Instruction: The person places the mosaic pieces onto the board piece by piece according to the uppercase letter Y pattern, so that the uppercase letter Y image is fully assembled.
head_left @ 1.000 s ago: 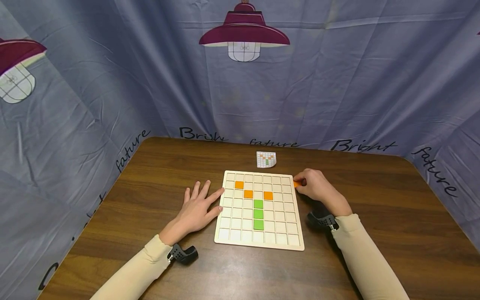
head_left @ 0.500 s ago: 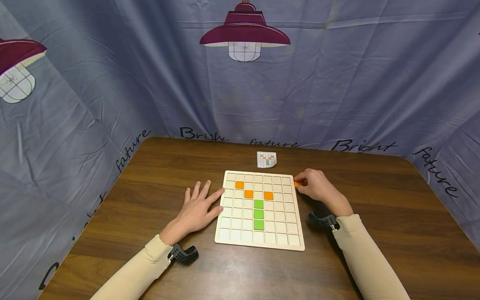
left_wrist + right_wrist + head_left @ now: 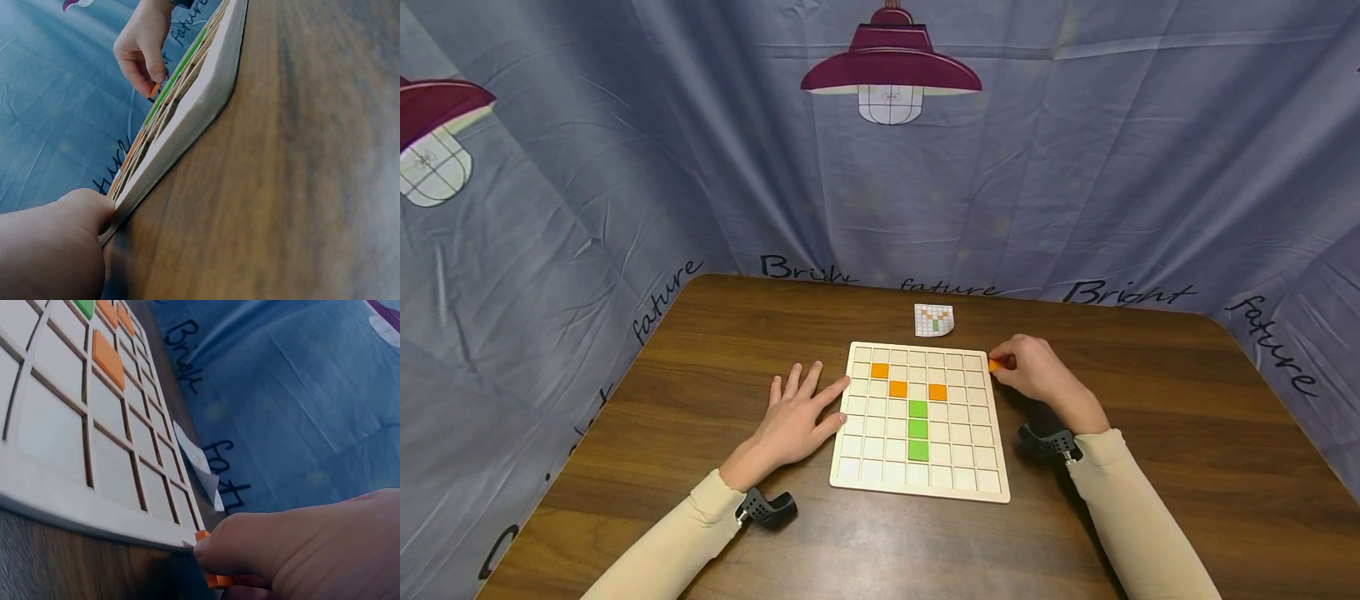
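A pale wooden grid board (image 3: 880, 477) lies on the table. Three orange tiles (image 3: 898, 389) and a column of three green tiles (image 3: 917, 429) sit in its cells. My left hand (image 3: 786, 427) rests with spread fingers on the table, index finger and thumb touching the board's left edge. Just off the upper right corner, my right hand (image 3: 1034, 367) pinches an orange tile (image 3: 995, 365) between thumb and fingers. The right wrist view shows this orange tile (image 3: 215, 579) partly covered by the thumb, close beside the board's rim (image 3: 94, 522).
Behind the board lies a small paper card (image 3: 934, 320) printed with a coloured grid, one corner curling up. The brown wooden table (image 3: 760, 325) ends at a blue-grey curtain (image 3: 737, 167) with printed lamps and lettering.
The right hand shifts very slightly upward with the pinched orange tile. The left hand, the board and its tiles stay as they were.
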Tool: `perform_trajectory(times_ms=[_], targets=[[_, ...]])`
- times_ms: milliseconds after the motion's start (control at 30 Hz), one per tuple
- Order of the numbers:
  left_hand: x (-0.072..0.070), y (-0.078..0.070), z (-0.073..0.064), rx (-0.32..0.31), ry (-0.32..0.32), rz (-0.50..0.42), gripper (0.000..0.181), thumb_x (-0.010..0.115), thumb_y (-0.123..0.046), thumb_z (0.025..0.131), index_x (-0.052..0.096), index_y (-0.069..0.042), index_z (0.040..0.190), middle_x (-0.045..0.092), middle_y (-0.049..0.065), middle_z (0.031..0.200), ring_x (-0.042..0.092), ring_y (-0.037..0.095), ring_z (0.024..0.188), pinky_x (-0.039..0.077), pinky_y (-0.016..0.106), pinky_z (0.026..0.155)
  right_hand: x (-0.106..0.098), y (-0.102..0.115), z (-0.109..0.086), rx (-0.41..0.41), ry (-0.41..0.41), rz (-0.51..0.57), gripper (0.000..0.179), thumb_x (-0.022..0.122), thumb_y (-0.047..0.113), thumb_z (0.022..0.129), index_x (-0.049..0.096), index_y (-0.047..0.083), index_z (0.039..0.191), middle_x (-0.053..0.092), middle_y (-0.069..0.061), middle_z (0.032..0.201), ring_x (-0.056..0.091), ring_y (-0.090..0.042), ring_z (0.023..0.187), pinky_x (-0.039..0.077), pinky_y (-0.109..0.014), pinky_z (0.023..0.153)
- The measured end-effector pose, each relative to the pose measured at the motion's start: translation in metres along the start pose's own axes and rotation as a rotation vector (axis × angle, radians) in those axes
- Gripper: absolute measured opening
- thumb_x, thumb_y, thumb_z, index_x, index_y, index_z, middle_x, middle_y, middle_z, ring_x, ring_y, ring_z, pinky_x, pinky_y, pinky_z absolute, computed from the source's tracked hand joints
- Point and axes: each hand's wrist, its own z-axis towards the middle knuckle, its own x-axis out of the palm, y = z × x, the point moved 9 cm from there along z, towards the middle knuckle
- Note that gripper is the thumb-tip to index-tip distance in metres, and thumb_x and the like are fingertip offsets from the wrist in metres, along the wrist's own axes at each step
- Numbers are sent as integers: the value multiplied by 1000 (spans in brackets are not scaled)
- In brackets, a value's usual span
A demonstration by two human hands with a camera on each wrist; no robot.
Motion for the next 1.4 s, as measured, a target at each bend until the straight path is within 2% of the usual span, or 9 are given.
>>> perform_trajectory(times_ms=[300,733,1133,1400], targets=[[1,-1,0,-6,9,-2,57,51,-44,104,42,-27,158,22,26,168,10,56,154,8,79,116,11,20,1,-81,5,17,18,76,2,83,79,-2,100,70,-11,88,55,-16,74,46,-29,66],[-1,-1,0,-4,6,3,57,51,-45,104,42,-27,158,22,26,168,10,57,154,8,79,116,20,43,2,-128,6,19,21,76,2,84,79,-2,104,71,-12,91,53,-16,74,44,-29,66],[0,-1,-1,-8,4,4,57,51,-45,104,42,-27,157,22,26,168,11,56,154,8,79,116,32,52,2,-166,5,30,22,76,3,84,79,2,106,71,-8,93,51,-14,76,43,-28,68],[1,0,0,-8,5,-1,57,51,-45,104,42,-27,158,21,25,168,9,56,155,8,79,116,32,55,3,-200,-32,20,20,77,2,83,79,1,103,71,-9,92,52,-14,75,45,-28,67]])
